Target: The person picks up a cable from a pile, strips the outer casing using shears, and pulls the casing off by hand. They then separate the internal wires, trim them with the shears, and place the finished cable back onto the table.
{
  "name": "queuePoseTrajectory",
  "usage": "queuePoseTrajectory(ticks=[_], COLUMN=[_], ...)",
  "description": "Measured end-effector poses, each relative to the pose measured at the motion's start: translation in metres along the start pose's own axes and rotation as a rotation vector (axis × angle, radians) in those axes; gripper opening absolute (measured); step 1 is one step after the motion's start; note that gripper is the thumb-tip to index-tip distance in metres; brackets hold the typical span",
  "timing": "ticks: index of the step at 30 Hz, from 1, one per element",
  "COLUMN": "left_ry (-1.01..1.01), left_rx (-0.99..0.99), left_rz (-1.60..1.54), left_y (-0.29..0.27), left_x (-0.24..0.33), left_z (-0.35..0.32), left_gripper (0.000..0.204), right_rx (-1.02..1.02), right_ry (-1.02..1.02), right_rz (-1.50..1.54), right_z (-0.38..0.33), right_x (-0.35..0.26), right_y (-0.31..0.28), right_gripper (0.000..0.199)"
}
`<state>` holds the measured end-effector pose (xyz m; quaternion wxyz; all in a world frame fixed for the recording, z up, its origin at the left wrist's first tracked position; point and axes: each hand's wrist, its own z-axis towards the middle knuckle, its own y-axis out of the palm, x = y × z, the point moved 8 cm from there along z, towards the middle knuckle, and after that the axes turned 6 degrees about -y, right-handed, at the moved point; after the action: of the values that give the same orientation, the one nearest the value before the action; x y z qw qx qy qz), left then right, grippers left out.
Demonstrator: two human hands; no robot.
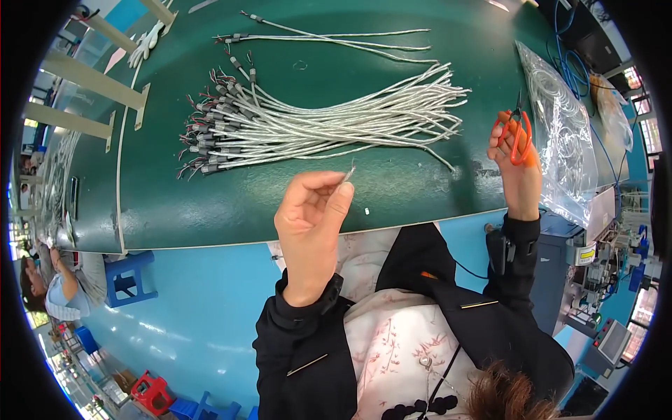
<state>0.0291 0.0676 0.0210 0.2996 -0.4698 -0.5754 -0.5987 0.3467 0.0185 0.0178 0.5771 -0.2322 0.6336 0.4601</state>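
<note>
While our left hand point(311, 213) is raised upright over the near edge of the dark green table point(210, 203), thumb and forefinger pinched shut on a tiny silvery scrap of wire point(349, 171) pointing up and slightly right, our right hand point(516, 164) stands at the table's right edge. It is closed on orange-handled scissors point(516, 133), blades pointing up and away. Behind lies 1 bundle of shiny braided cables point(315, 122), running left to right, beside a crinkled clear bag point(563, 133).

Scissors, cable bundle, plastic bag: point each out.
scissors point(516, 135): head view, on the orange handle loops in the right hand.
cable bundle point(315, 119): head view, mid-length of the silver cables.
plastic bag point(567, 140): head view, middle of the clear film.
</note>
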Motion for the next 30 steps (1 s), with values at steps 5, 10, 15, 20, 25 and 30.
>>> queuePoseTrajectory(ticks=[5,10,15,20,25,30], left_ry=[0.044,0.198,0.348,0.466,0.569,0.568], left_rx=[-0.003,0.02,0.017,0.049,0.091,0.083], left_rz=[0.026,0.184,0.399,0.567,0.71,0.736], left_y=[0.005,0.008,0.013,0.02,0.026,0.027], left_x=[0.002,0.012,0.021,0.027,0.029,0.03], left_z=[-0.003,-0.007,-0.016,-0.022,-0.026,-0.027], left_gripper=[0.017,0.018,0.019,0.019,0.02,0.018], right_rx=[-0.221,-0.418,-0.464,-0.267,-0.296,-0.343], right_ry=[0.062,0.195,0.291,0.174,0.096,-0.003], right_rz=[0.323,0.524,0.597,0.002,0.086,0.036], right_z=[-0.017,-0.052,-0.06,-0.06,-0.066,-0.067], right_x=[0.0,0.01,0.023,0.028,0.024,0.026], right_y=[0.049,0.127,0.146,0.143,0.151,0.153], right_gripper=[0.049,0.042,0.04,0.034,0.034,0.033])
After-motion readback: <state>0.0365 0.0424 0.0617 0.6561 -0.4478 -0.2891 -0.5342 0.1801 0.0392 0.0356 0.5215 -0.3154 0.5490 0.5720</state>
